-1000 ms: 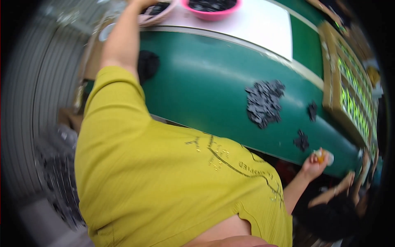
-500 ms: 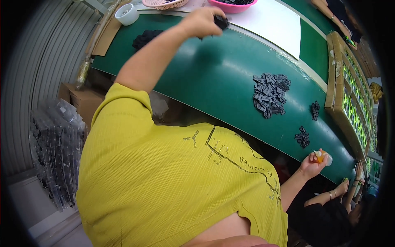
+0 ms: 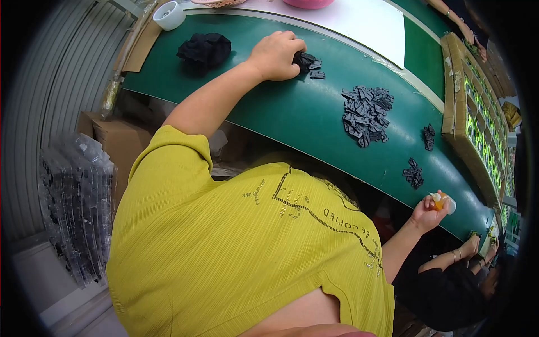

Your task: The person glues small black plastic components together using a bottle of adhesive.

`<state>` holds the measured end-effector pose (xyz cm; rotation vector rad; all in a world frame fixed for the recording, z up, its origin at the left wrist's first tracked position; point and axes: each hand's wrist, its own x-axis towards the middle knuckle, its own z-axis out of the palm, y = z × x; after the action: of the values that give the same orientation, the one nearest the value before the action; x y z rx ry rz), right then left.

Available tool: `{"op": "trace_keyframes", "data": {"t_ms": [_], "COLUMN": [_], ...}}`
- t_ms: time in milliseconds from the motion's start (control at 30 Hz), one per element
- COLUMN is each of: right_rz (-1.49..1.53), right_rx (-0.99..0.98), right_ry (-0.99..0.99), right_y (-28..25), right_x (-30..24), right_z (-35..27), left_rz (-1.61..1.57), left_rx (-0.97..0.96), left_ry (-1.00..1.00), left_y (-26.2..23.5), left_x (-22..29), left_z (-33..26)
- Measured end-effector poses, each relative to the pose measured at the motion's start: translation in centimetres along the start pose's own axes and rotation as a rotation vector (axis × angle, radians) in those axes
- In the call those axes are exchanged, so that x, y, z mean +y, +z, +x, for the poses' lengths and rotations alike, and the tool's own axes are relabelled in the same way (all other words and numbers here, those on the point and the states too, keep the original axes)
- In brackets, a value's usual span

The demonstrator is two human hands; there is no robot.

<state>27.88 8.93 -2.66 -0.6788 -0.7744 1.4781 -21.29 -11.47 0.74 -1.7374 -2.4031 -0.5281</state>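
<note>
My left hand [image 3: 276, 57] is down on the green table [image 3: 269, 115], fingers curled around a handful of small dark plastic pieces [image 3: 304, 60]. A few loose pieces [image 3: 317, 74] lie right beside its fingertips. Further right is a large pile of dark grey plastic clips [image 3: 368, 115], their exact kind too small to tell. Two smaller heaps, one [image 3: 429, 137] near the carton and one [image 3: 414, 173] nearer the table edge, lie beyond it. At the right edge of the table my right hand [image 3: 428, 214] is closed around a small clear bottle [image 3: 443, 203] with orange liquid and a pale nozzle.
A crumpled black cloth [image 3: 205, 50] and a white cup [image 3: 169, 16] are at the far left. A pink basin [image 3: 307, 3] stands behind a white board [image 3: 370, 31]. A divided cardboard carton [image 3: 469, 112] lines the right; co-workers' hands [image 3: 470, 245] are beyond it.
My left hand has come down onto the table with its dark pieces, and a few now lie loose beside it. The black cloth is uncovered. My right hand still holds the bottle.
</note>
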Motion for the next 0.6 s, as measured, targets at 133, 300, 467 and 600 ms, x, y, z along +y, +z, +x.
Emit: {"op": "trace_keyframes", "data": {"t_ms": [133, 300, 467, 600], "right_rz": [0.001, -0.012, 0.044, 0.093], "right_rx": [-0.002, 0.027, -0.015, 0.031], "right_ry": [-0.001, -0.018, 0.023, 0.030], "right_y": [0.2, 0.0, 0.2, 0.7], "right_x": [0.1, -0.1, 0.3, 0.0], "right_z": [-0.1, -0.2, 0.2, -0.6], "left_rz": [-0.076, -0.043, 0.095, 0.060], "left_rx": [-0.093, -0.041, -0.129, -0.182], "left_ry": [-0.009, 0.060, 0.251, 0.235], "left_y": [-0.8, -0.8, 0.2, -0.4], "left_x": [-0.2, 2.1, 3.4, 4.4], "left_z": [-0.4, 0.2, 1.2, 0.8]}}
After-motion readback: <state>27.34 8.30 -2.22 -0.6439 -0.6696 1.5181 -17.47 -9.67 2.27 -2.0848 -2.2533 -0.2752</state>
